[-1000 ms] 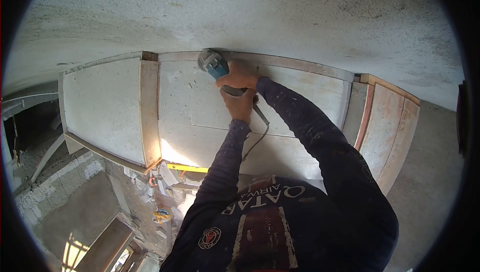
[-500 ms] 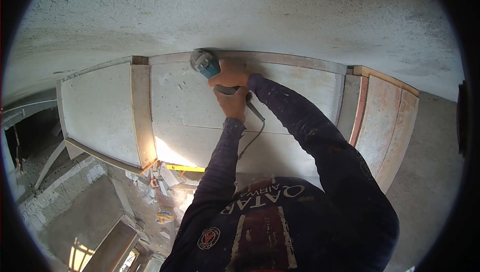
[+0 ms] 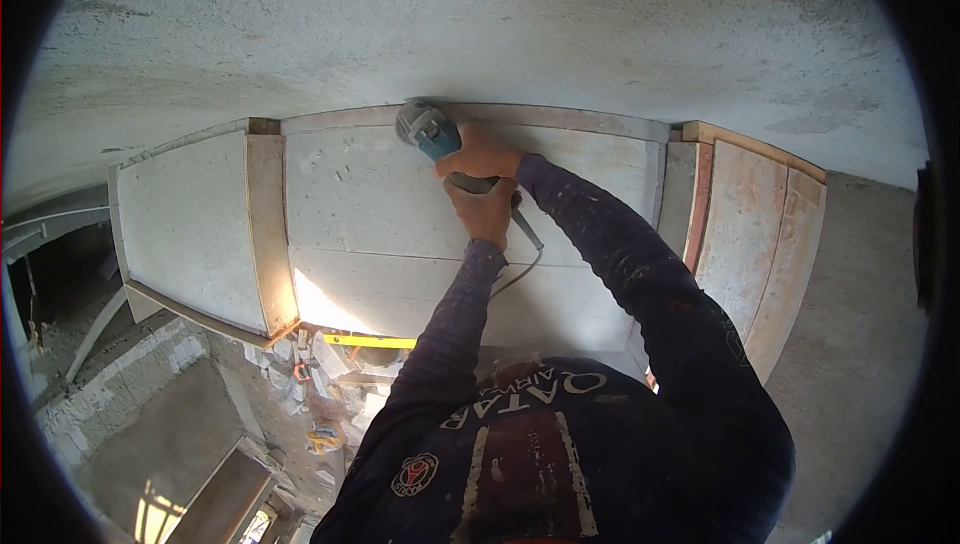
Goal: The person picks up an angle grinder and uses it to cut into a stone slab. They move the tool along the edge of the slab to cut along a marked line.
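Observation:
An angle grinder (image 3: 436,137) with a teal body and a round grey head is held in both my hands. Its head rests at the wooden strip (image 3: 560,120) along the upper edge of a pale panel (image 3: 370,194), close to the rough grey plaster. My right hand (image 3: 484,153) is wrapped around the teal body just behind the head. Lower down, my left hand (image 3: 484,212) grips the dark rear handle. From that end a black cord (image 3: 524,272) hangs and passes behind my left arm. The disc's contact with the strip cannot be made out.
Rough plaster (image 3: 480,34) spans the top. Boxed side panels (image 3: 185,234) and reddish boards (image 3: 745,234) flank the middle panel. A yellow level (image 3: 370,341) lies below, near rubble and an orange-handled tool (image 3: 301,372). A dark opening (image 3: 75,264) is at far left.
The grinder and both hands have shifted right along the panel's upper edge. The view has turned slightly, so the panels sit a little further left.

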A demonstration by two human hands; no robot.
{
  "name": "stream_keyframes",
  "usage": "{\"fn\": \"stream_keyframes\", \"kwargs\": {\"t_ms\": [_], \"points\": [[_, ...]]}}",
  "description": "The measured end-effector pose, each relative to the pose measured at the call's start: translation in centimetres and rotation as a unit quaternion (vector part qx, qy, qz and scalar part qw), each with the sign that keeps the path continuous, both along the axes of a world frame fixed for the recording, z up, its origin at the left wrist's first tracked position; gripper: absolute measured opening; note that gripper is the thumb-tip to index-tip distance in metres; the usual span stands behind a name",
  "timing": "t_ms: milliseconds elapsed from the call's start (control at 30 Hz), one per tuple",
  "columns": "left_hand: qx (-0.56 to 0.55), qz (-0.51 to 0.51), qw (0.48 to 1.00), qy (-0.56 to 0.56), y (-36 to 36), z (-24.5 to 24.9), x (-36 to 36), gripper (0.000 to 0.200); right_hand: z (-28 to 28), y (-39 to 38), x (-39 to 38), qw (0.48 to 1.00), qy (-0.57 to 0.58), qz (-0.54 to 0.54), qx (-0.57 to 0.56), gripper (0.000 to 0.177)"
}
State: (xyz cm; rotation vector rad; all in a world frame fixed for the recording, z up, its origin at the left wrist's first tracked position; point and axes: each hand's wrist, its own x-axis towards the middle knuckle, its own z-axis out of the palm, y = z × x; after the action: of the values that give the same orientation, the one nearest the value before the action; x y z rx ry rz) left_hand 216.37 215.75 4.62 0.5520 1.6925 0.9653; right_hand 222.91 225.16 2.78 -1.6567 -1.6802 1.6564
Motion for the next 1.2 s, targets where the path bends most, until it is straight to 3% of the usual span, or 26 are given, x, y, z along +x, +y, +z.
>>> {"fn": "stream_keyframes", "kwargs": {"t_ms": [200,333,667,933,1200], "points": [[0.027,-0.019,0.999,0.039,0.1,-1.9,-1.4,0.078,-0.1,0.5,-0.8,1.0,0.0,0.0,0.001,0.077],[-0.005,-0.026,1.0,-0.004,0.5,0.2,-1.7,0.077,-0.4,0.5,-1.3,1.0,0.002,0.011,0.009,0.075],[0.017,-0.02,0.998,0.057,0.0,0.2,1.0,0.077,-0.5,0.0,1.1,1.0,0.003,0.004,0.018,0.075],[0.002,-0.004,1.0,-0.016,-0.2,0.9,2.1,0.074,-0.3,-0.3,1.8,1.0,0.003,0.003,0.012,0.078],[0.005,0.013,1.0,-0.001,-0.5,0.2,3.8,0.072,0.0,-0.5,3.4,0.999,0.008,0.034,-0.006,0.083]]}}
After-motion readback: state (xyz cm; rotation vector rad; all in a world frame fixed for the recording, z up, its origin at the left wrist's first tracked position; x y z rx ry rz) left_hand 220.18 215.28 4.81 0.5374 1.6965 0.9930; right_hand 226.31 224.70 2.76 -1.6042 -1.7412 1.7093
